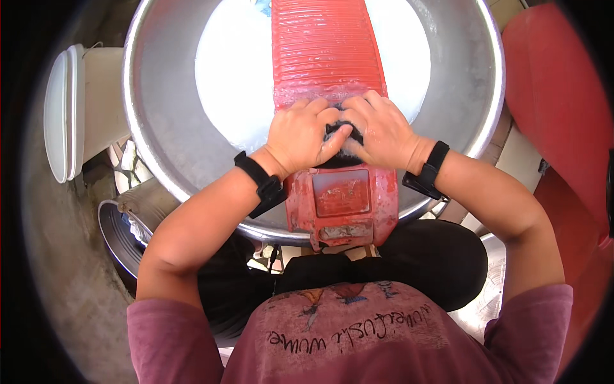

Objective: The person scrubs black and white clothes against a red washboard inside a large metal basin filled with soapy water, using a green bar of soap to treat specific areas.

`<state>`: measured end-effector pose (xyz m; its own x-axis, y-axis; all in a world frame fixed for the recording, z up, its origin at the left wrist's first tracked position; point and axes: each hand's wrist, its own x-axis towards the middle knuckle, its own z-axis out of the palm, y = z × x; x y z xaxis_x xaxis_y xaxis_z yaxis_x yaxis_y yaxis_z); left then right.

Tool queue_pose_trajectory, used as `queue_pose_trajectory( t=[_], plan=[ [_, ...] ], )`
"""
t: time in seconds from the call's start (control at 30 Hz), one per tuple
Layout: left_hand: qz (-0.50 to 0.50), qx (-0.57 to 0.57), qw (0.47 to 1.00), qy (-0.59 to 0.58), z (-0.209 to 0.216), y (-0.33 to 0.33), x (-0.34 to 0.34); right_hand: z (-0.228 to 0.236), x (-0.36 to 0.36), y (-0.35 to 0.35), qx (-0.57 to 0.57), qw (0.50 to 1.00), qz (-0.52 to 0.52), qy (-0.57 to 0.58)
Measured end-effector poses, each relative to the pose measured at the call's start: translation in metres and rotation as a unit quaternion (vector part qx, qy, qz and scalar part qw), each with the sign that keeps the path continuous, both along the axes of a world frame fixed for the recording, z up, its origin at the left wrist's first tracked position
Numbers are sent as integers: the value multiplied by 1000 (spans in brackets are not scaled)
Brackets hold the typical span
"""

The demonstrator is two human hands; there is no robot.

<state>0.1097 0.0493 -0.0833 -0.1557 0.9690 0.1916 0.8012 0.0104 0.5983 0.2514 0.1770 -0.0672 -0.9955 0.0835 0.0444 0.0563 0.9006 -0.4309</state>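
Observation:
A red ribbed washboard (pixel 326 48) slants down into a wide metal basin (pixel 163 96), its near end resting over the rim towards me. White, soapy-looking water (pixel 233 70) lies in the basin, and suds cling to the board's ridges. Both hands press a wet black cloth (pixel 342 137) against the board just above its soap recess. My left hand (pixel 304 134) has its fingers curled over the cloth. Close beside it, my right hand (pixel 380 128) grips the same cloth with bent fingers. Much of the cloth is hidden beneath them.
To the left stands a pale bucket (pixel 105 96) with a white rim. Below it lies a dark round pan-like thing (pixel 118 233). A large red surface (pixel 559 96) rises at the right. Another shiny metal vessel (pixel 486 288) shows near my right knee.

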Motion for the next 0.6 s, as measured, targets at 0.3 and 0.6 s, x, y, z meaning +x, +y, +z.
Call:
queue_pose_trajectory(
  t=[0.3,0.6],
  plan=[
    [251,-224,935,-114,31,-1,-3,15,-35,-15,-42,981,-134,-133],
    [442,-99,880,-147,162,-90,-52,104,-30,-9,-195,945,-253,75]
  ],
)
